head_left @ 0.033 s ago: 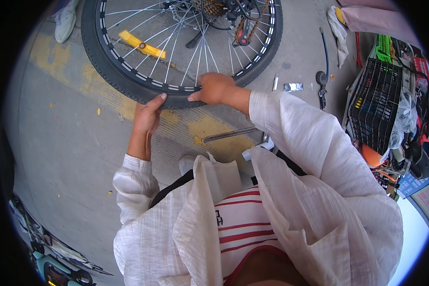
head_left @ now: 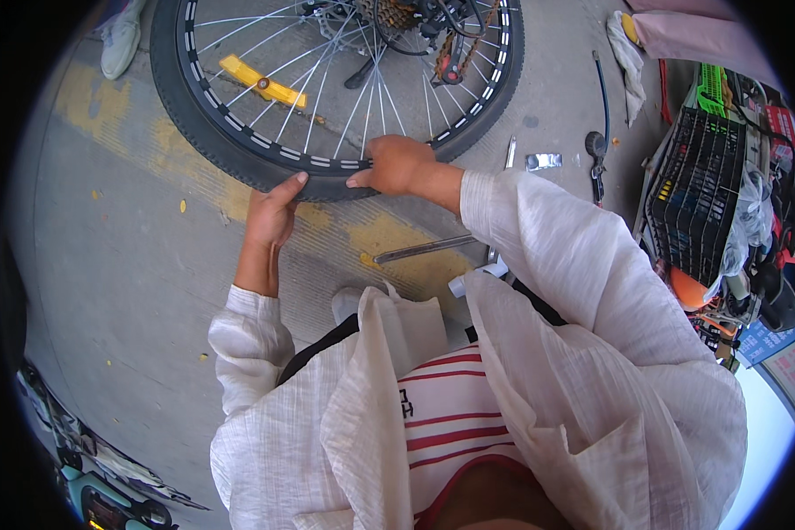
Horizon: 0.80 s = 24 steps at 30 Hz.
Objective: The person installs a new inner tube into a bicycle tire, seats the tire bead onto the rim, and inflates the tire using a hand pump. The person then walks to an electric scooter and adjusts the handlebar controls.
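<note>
Nothing has visibly moved since the earlier frame. In the head view, a black bicycle tyre [head_left: 329,188] is at top centre, over grey pavement [head_left: 163,274], with its near edge gripped by both hands: the left hand [head_left: 272,215] has its thumb on top and fingers hidden, while the right hand [head_left: 400,165] curls over the rim [head_left: 322,163], thumb against the rubber. Uneven pressure could make a thumb slip, and a sudden shift of the tyre could pinch the right fingers against the rim.
</note>
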Motion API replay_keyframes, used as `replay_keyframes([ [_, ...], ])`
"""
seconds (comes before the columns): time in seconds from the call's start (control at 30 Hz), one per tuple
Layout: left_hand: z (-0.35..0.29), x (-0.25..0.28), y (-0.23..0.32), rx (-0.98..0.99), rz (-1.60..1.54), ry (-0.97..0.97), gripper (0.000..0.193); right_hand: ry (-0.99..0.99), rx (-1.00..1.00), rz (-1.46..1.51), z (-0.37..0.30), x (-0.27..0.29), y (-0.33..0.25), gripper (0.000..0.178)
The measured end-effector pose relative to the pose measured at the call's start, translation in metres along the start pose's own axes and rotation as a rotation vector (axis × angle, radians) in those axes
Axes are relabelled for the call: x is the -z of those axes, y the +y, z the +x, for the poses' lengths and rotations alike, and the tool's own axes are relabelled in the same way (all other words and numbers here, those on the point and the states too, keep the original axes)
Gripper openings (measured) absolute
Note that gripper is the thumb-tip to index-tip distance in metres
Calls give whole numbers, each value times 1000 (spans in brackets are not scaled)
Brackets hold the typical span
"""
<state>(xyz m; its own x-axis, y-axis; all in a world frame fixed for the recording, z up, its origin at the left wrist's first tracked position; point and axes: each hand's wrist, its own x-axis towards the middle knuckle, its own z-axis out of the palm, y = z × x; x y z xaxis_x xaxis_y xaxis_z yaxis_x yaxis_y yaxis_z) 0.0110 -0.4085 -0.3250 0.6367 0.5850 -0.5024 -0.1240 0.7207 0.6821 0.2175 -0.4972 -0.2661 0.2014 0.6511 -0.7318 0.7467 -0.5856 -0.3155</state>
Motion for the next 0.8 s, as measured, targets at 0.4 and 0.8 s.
replay_keyframes([
  [0.4, 9, 12, -2, -17, 24, -35, 40, -116, 30, 82, 35, 8, -1, 81],
  [0.8, 4, -5, -12, -216, -85, 234, 30, 320, 31, 224, 6, -28, -1, 64],
])
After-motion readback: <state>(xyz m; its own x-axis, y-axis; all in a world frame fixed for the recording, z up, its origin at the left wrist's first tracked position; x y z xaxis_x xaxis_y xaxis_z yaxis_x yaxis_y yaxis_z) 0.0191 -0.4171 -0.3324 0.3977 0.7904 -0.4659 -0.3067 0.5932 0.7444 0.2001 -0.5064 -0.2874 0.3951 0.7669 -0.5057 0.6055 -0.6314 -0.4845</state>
